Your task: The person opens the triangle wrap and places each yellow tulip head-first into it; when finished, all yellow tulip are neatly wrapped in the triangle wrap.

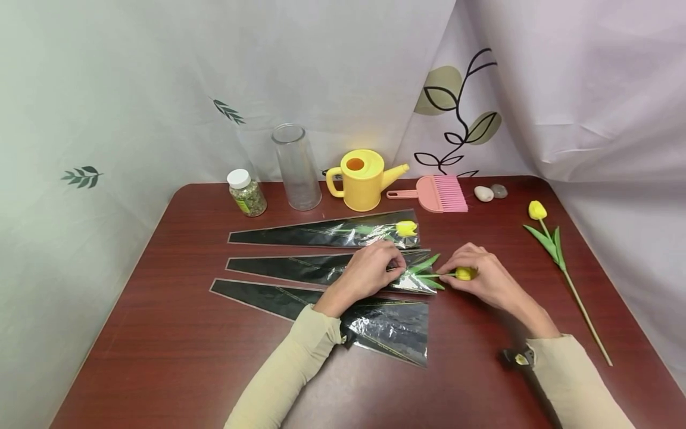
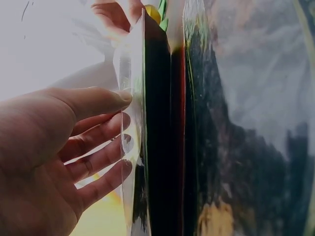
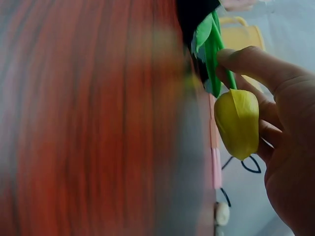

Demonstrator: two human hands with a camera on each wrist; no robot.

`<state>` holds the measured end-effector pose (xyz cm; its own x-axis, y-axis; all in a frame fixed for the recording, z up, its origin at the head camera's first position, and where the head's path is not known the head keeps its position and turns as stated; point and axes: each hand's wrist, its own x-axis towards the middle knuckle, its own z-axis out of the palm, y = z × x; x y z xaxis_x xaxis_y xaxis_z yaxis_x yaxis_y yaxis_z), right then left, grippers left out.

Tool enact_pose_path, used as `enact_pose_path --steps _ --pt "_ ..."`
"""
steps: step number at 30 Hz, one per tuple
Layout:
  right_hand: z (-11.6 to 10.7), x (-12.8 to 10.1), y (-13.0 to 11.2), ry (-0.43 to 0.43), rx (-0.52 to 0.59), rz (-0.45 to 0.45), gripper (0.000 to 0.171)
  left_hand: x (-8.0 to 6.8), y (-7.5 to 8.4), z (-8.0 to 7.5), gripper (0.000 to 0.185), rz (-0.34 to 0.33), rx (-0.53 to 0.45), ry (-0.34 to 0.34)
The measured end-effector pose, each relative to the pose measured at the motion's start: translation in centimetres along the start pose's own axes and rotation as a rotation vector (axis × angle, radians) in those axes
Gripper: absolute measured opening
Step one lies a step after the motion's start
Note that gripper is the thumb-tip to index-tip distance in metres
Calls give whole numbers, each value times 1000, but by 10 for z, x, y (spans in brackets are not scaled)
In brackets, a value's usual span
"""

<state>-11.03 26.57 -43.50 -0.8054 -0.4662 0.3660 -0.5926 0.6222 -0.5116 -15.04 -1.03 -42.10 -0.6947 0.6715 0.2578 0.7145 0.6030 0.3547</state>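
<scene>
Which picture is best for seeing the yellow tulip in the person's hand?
The right wrist view: the yellow tulip fills it, close up, held in the right hand. The head view shows it small at the middle sleeve's mouth. The left wrist view catches only a yellow sliver at the top.

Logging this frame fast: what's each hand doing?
Left hand: pinches the mouth of the middle sleeve.
Right hand: grips the yellow tulip.

No readable text in any view. Small jar point(image 1: 246, 192) at far left edge of desk point(image 1: 161, 333) has yellow-green label, print too small to read. Thin gold lines on black wrapping sleeves point(image 1: 321, 269), not legible as letters.
</scene>
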Motion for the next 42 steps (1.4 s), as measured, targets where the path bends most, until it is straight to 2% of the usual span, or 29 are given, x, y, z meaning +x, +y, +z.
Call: enact_pose_path --steps 4,12,20,30,37,42 --pt "7 4 -2 3 42 38 23 0 -1 1 4 -3 -2 9" --pt "15 10 -4 14 119 51 24 1 1 -1 4 -9 -14 19" --pt "18 15 -9 -26 111 102 20 2 1 -2 3 -3 -22 28" --pt "19 15 -12 -30 104 107 21 2 1 0 3 -8 -8 19" --pt "5 9 -10 1 96 89 26 1 0 1 4 -10 -14 17" --pt "-16 -2 -6 25 65 220 32 1 -2 1 3 -13 -7 21"
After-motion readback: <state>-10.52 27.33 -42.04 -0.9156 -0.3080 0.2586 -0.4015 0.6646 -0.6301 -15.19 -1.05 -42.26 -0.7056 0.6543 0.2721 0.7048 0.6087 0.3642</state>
